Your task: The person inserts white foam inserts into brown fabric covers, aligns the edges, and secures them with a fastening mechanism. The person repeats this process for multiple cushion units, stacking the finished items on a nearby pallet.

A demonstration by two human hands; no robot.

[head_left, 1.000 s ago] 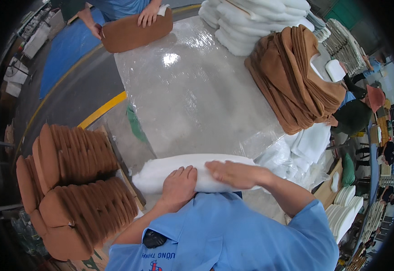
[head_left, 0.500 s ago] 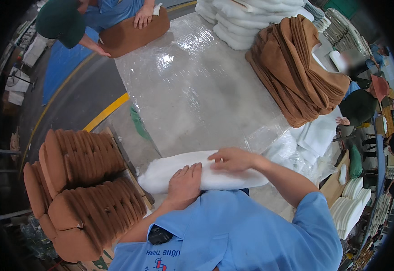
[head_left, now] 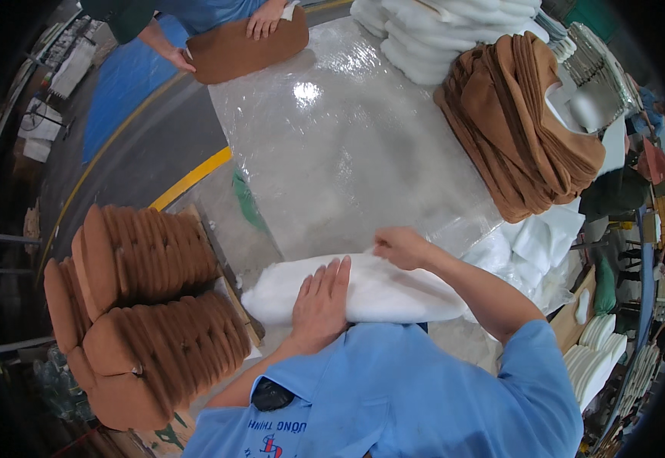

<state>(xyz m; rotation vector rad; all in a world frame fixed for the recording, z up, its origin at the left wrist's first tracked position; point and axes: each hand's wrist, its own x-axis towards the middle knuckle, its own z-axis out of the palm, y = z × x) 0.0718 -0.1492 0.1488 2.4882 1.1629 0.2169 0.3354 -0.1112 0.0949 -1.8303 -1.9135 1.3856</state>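
Observation:
A long white padded cushion filling (head_left: 393, 298) lies crosswise right in front of my body. My left hand (head_left: 323, 304) rests flat on its left half, fingers stretched out and pointing away from me. At the far edge of the filling, right of its middle, my right hand (head_left: 402, 248) is closed with its fingertips pinched together. Whatever is between those fingertips is too small or hidden to make out.
Clear plastic sheeting (head_left: 363, 153) covers the work surface ahead. Brown cushions (head_left: 164, 343) stand stacked at the left. A pile of brown covers (head_left: 508, 130) and white fillings (head_left: 454, 30) lie far right. Across from me, another person's hands hold a brown cushion (head_left: 252, 46).
My right hand has moved from over the filling to its far edge, and its fingers have closed. My left hand stays on the filling, fingers straighter. The view has shifted slightly.

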